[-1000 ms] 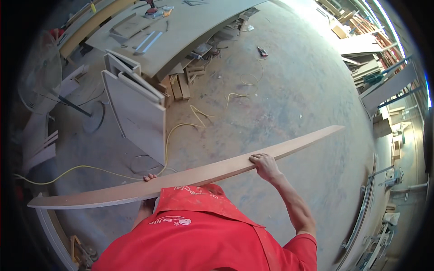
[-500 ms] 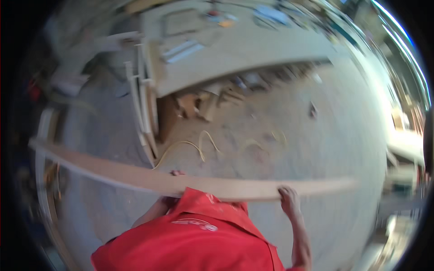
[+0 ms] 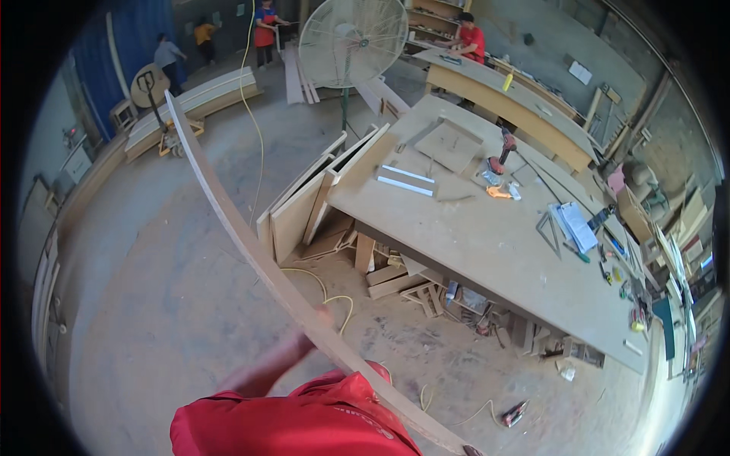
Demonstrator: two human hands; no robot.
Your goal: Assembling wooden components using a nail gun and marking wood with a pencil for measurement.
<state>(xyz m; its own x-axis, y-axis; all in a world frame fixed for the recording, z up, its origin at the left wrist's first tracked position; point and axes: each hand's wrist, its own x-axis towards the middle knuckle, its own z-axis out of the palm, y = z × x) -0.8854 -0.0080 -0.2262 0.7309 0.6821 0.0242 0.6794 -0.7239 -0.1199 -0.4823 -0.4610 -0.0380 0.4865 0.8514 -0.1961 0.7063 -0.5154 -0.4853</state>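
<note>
A long, narrow, pale board [image 3: 265, 267] slants above the floor [image 3: 167, 304], clasped in a blurred left hand [image 3: 306, 334]; the right hand [image 3: 472, 451], barely in frame, shows no readable grip. Leaning panels [image 3: 295, 219] and a table [image 3: 464, 228] bearing 2 white strips [image 3: 405, 187] stand to the right.

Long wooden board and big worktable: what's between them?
Head view: pale panels standing at the end of the big worktable, a yellow cable on the floor right of the long wooden board, and a power tool farther right.

Woodworking shop: large workbench [image 3: 479, 243], power drill [image 3: 502, 152], wood offcuts [image 3: 389, 286] beneath.
</note>
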